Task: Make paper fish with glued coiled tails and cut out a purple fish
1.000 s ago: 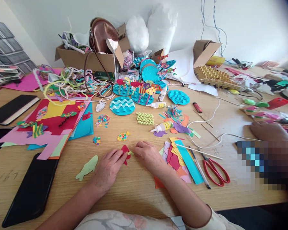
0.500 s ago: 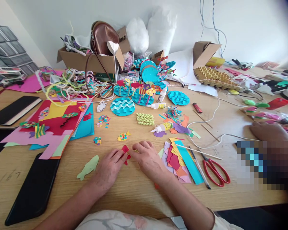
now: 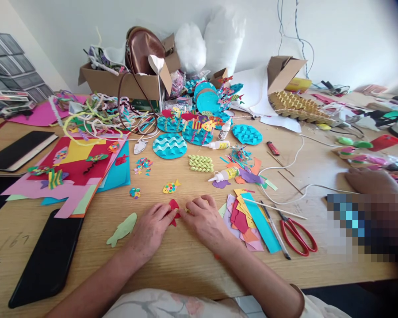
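Observation:
A small red paper fish (image 3: 174, 206) lies on the table between my hands. My left hand (image 3: 152, 229) pins and grips it from the left with thumb and fingertips. My right hand (image 3: 205, 218) meets its right edge, fingers curled together, with a small yellow-green bit at the fingertips that I cannot make out. Left of my left hand rests a pale green paper fish (image 3: 122, 229). A yellow fish with coloured dots (image 3: 170, 187) lies just beyond both hands. Farther off are a glue bottle (image 3: 226, 175) and a purple paper fish (image 3: 220, 183).
Paper scraps (image 3: 242, 221), a pen (image 3: 275, 232) and red-handled scissors (image 3: 298, 234) lie to the right. A black phone (image 3: 46, 260) and stacked coloured paper (image 3: 76, 176) are left. Blue decorated discs (image 3: 170, 146) stand behind. Another person's hand (image 3: 371, 185) is at far right.
My right hand's fingertips have shifted slightly down and closer around the red fish's right edge. My left hand stays nearly in place, and more of the red fish shows.

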`<action>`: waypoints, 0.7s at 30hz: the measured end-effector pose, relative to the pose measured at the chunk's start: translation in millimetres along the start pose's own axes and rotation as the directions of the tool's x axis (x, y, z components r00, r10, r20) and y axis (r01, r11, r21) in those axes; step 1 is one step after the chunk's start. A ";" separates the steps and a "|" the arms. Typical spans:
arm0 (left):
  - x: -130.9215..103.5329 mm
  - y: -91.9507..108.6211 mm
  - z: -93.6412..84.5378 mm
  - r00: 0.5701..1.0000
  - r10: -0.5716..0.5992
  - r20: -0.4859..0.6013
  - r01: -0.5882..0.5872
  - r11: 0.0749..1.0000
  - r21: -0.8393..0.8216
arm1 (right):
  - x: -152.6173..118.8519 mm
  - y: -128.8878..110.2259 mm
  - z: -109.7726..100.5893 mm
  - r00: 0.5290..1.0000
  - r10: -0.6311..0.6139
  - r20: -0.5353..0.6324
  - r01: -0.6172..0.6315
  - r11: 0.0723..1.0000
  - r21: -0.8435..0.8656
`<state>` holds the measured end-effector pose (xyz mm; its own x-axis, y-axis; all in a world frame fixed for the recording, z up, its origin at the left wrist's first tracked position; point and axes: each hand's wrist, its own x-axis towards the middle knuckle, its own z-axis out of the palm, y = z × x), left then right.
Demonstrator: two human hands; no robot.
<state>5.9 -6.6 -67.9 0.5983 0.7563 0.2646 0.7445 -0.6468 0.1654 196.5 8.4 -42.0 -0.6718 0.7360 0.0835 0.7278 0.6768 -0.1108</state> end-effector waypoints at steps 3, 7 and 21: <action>-0.3 -0.1 1.1 1.000 -0.009 -0.014 0.009 1.000 -0.004 | -0.7 -0.4 1.0 0.999 0.006 0.031 -0.006 1.000 -0.005; -2.2 -3.9 3.2 0.999 -0.007 -0.051 0.004 0.999 -0.047 | -1.0 -0.5 3.5 1.000 0.008 0.029 -0.007 1.000 -0.008; 3.6 -12.8 -1.8 1.000 0.030 0.003 -0.030 0.990 -0.139 | 0.8 3.7 3.4 1.000 0.011 0.023 -0.010 0.999 -0.030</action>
<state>-2.0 4.3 -67.4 0.6215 0.7367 0.2664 0.6781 -0.6762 0.2878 198.3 11.4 -45.7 -0.6669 0.7427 0.0598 0.7383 0.6695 -0.0814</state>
